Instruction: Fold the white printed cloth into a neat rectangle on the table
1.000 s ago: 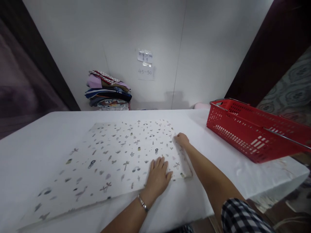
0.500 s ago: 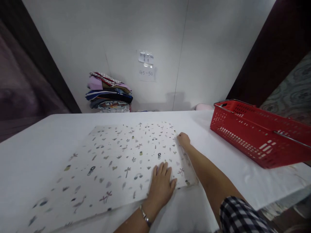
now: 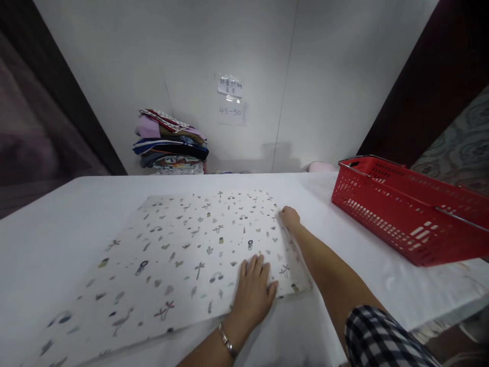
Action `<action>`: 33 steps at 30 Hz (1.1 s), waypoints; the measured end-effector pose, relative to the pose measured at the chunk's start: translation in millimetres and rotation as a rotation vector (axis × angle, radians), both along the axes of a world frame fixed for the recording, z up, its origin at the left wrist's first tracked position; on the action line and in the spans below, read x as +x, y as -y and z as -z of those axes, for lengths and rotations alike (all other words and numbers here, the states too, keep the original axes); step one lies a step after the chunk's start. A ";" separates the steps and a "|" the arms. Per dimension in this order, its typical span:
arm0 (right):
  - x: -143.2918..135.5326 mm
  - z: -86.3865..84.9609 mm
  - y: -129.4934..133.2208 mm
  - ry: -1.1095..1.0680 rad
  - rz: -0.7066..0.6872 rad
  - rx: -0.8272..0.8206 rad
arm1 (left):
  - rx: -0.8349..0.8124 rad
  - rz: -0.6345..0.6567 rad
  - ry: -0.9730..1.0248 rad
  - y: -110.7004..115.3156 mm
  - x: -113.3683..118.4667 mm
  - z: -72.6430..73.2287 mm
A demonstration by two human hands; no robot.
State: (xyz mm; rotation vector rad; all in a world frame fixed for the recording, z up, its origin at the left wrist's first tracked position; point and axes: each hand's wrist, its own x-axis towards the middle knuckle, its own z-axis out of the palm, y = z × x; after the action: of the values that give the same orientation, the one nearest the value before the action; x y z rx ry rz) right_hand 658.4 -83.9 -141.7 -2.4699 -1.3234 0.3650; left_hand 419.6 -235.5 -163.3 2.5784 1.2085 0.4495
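Note:
A white cloth printed with small palms, flamingos and rainbows lies spread flat on the table. My left hand rests palm down near its front right part, fingers stretched out; a silver bracelet circles that wrist. At the cloth's right edge, farther back, my right hand is closed, with its fingertips at the fabric's edge and partly hidden. Along that side, between the right forearm and the printed top, the cloth shows a loose, slightly creased strip.
A red perforated basket with metal handles stands on the right of the white-covered table. Folded fabrics are stacked at the back left against the wall. Handwritten paper signs hang on the wall.

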 end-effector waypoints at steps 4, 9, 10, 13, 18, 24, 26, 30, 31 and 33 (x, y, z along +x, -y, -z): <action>0.9 2.0 -1.8 0.003 0.001 -0.013 | 0.004 0.002 -0.001 -0.1 -0.3 0.5; -0.1 0.6 -8.8 0.000 -0.009 -0.022 | 0.003 0.006 -0.006 0.0 0.2 1.4; -0.4 0.6 -10.1 0.001 -0.011 -0.019 | 0.001 0.007 -0.007 0.0 0.2 1.0; -0.8 1.9 -12.5 0.010 -0.008 -0.008 | -0.017 0.007 -0.010 -0.1 -0.3 -0.8; 0.0 3.4 -13.6 0.010 0.003 -0.011 | -0.022 0.008 -0.005 -0.4 -0.9 -1.6; 1.9 1.0 -19.2 -0.002 0.010 -0.036 | -0.023 0.000 0.000 -0.8 -0.1 0.4; 1.4 1.1 -21.2 -0.005 0.019 -0.041 | -0.026 0.000 0.000 -0.8 -0.2 0.4; -0.8 3.8 -22.3 0.001 0.036 -0.024 | -0.034 -0.001 -0.007 -0.6 -0.6 -0.4; -1.4 4.8 -21.8 0.006 0.036 -0.014 | -0.035 -0.001 -0.010 -0.5 -0.7 -0.6; -2.9 7.0 -20.3 0.019 0.034 0.011 | -0.031 -0.001 -0.011 -0.3 -0.7 -0.9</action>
State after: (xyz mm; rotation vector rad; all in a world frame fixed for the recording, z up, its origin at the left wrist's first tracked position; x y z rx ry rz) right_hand 655.5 -63.6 -148.8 -2.4896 -1.2860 0.3259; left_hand 419.0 -235.2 -162.4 2.5583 1.2106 0.4140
